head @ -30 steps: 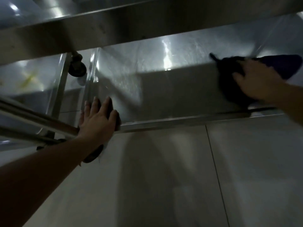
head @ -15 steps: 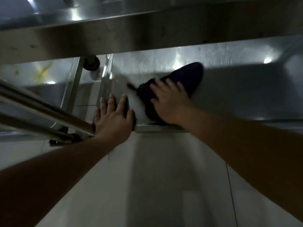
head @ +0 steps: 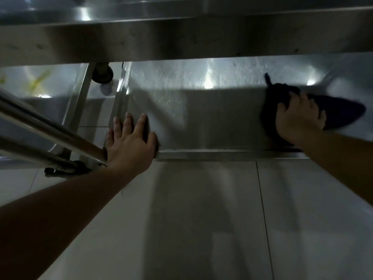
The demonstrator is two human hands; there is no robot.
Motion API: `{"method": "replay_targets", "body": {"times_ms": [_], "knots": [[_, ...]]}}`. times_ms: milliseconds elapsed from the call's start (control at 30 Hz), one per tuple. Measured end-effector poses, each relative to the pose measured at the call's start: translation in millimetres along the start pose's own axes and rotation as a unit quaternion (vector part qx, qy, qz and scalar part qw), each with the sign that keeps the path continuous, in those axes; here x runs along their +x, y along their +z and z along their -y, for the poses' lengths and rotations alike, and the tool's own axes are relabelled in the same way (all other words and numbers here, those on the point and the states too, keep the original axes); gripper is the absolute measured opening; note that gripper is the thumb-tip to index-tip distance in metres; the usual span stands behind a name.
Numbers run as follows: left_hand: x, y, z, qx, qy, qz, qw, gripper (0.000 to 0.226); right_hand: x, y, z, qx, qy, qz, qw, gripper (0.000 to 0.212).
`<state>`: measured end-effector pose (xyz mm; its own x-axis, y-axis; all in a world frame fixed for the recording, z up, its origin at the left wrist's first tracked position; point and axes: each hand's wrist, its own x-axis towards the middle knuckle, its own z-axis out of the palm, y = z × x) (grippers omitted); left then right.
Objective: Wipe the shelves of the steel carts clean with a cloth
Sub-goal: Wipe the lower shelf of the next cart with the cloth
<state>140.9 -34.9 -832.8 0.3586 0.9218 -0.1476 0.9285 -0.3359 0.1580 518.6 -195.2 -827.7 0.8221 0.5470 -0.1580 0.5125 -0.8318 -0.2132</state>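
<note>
Pressing dark cloth (head: 341, 114) blurred | right hand (head: 298, 120) | shelf (head: 212, 122)

One head view looks steeply down, close over the cart's lower shelf (head: 201, 122).
</note>
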Motion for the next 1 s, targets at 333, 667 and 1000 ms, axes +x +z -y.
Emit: {"method": "replay_targets", "body": {"times_ms": [333,667,1000], "knots": [[-1.6,-9.6,-2.0,0.000,0.013,0.034,0.999,0.067,-162.1,57.6,96.7,0.002,-0.390,-0.091,0.916,0.051],[-4.9,-36.2,-18.4,0.023,0.061,0.073,0.995,0.060,-151.5,37.6,117.8,-0.040,-0.475,-0.091,0.874,0.048],[-74.5,-61.8,-40.4,0.058,0.143,0.103,0.983,0.051,-170.6,15.0,95.5,-0.055,-0.389,-0.021,0.919,0.042]]}}
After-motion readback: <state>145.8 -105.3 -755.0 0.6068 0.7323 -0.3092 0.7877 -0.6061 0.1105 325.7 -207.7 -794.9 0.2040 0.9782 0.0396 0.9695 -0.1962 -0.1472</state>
